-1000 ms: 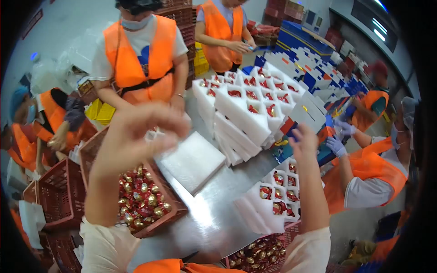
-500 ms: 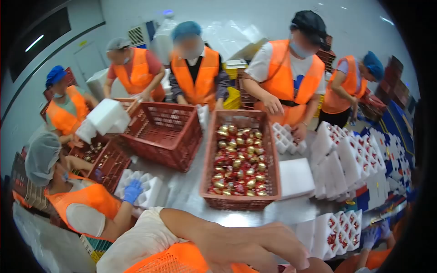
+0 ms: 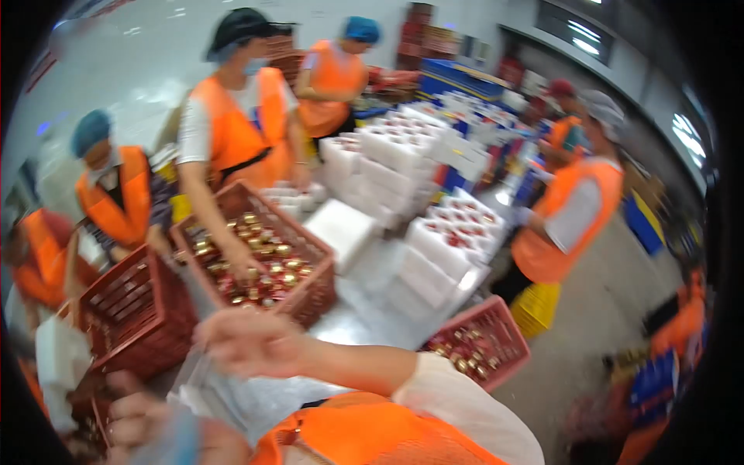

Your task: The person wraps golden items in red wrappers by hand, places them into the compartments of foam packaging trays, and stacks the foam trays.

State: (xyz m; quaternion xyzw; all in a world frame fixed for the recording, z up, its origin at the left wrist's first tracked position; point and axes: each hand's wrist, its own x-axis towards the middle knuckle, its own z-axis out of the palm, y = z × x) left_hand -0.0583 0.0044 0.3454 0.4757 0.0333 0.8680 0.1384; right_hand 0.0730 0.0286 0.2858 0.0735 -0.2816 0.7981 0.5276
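My right hand [image 3: 252, 341] reaches in from the right over the table's near side, just in front of a red-brown crate [image 3: 314, 279] of gold-and-red foil-wrapped pieces [image 3: 263, 260]. Its fingers look curled, but blur hides whether anything is in them. At the lower left my left hand [image 3: 139, 415] is close to the camera and strongly smeared. A pale blue translucent thing [image 3: 172, 440] shows against it; I cannot make out what it is or whether the hand holds it. Across the table, another person's hand [image 3: 242, 263] dips into the crate.
An emptier red-brown crate [image 3: 143, 298] stands at left. White foam trays [image 3: 442, 240] with red pieces are stacked along the table [image 3: 353, 329], beside a white foam block [image 3: 341, 232]. Another crate [image 3: 496, 341] is at the right edge. Several people in orange vests [image 3: 570, 209] stand around.
The view has swung right, so the crates and people appear further left. My right arm has come into view. A co-worker's hand is now inside the filled crate.
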